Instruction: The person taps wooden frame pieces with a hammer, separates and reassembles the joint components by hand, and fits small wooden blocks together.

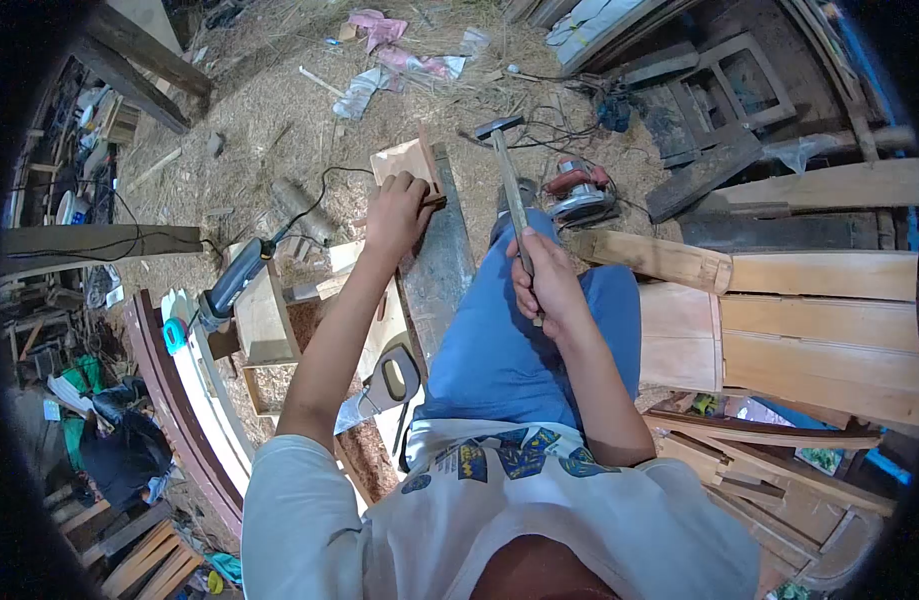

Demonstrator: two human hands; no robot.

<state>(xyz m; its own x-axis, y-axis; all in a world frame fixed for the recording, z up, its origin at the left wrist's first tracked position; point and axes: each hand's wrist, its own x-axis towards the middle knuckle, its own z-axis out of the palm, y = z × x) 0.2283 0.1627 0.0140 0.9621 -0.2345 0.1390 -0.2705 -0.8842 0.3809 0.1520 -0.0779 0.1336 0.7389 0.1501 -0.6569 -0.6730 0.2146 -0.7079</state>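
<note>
My right hand is wrapped around the lower handle of a hammer, above my right thigh. The hammer's dark metal head points away from me. With curled fingers, my left hand grips the near end of a light wooden block. The block rests by the far end of a worn grey plank, which runs beside my left leg. My palm and fingers cover part of the block, so its near end is partly hidden.
A handsaw lies left of my lap. An angle grinder with a cord sits further left near wooden boxes. A red power tool stands beyond my knee. Wooden panels lie at right, and shavings cover the ground.
</note>
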